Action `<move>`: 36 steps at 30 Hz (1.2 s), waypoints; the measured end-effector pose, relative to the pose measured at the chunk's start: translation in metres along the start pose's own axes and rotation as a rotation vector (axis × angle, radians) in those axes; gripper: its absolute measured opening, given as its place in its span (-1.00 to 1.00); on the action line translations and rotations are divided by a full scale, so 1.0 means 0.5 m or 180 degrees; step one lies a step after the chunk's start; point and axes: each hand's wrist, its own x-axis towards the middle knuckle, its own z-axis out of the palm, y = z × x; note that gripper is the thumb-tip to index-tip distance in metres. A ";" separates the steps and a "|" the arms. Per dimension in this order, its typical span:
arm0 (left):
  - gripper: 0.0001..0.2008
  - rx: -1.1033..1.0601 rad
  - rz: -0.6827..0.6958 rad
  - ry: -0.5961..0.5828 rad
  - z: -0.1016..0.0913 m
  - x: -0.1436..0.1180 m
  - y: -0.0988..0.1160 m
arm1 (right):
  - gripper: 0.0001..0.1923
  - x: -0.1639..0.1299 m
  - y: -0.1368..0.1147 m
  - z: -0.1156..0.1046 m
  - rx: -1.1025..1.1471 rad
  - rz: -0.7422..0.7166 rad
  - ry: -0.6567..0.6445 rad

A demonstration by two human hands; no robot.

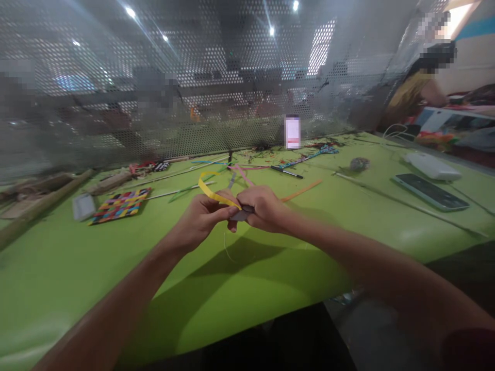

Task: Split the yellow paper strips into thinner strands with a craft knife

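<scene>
Both hands meet above the green table. My left hand (pixel 203 216) pinches a small grey flat piece (pixel 240 216) and the end of a yellow strip (pixel 212 192), which curls up and back over the fingers. My right hand (pixel 265 207) is closed against the same grey piece. A dark edge shows at its fingers, too small to name. Pink strips (pixel 244 176) and a short grey strip (pixel 232 180) extend behind the hands. To the right of my right hand an orange strip (pixel 302 190) sticks out. A thin pale thread (pixel 227 247) hangs or lies below.
A colourful woven square (pixel 121 205) lies left beside a whitish block (pixel 84 206). A pen (pixel 286 172), an upright lit phone (pixel 293 132) and scraps are behind. Another phone (pixel 431 191), a white device (pixel 433 166) and a long stick (pixel 410 203) lie right. A perforated metal screen (pixel 232 77) closes the back.
</scene>
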 end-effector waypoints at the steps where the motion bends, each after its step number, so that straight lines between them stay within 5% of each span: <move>1: -0.94 0.0015 -0.0016 0.0002 -0.001 0.000 0.000 | -0.87 0.000 -0.001 -0.001 -0.0007 0.0014 -0.0032; 36: -0.85 0.0283 -0.0053 0.0038 -0.003 0.002 0.005 | -0.81 0.001 -0.001 -0.002 0.0233 -0.0126 -0.0075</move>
